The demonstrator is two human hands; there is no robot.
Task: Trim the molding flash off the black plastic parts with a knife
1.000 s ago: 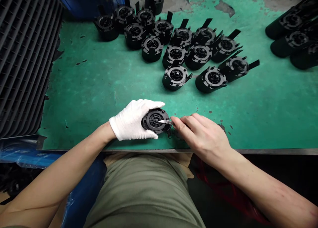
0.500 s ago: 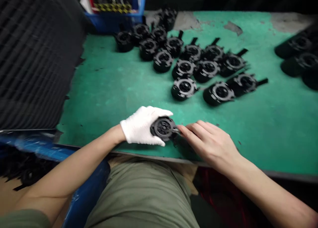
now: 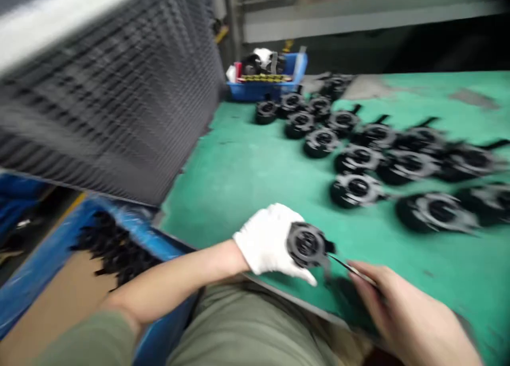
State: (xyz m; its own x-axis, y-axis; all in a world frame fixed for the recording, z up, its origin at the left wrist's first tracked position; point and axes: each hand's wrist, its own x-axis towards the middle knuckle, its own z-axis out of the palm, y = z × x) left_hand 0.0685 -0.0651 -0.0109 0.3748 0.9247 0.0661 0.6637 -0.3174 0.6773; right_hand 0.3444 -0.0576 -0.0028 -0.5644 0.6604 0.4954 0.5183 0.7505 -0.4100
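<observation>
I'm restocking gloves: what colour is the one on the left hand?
The glove is white; it shows best in the head view.

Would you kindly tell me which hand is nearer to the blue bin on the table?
Left. The gloved left hand, holding a round black part, is across the table from the blue bin; the right hand, with a thin tool, is farther off to the right.

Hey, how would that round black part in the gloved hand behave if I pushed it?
The round black part looks like moulded plastic, so it is probably stiff. Dark openings in its face suggest it may be fairly light for its size. Its round rim could roll on edge, though the protruding tab might catch.
</observation>
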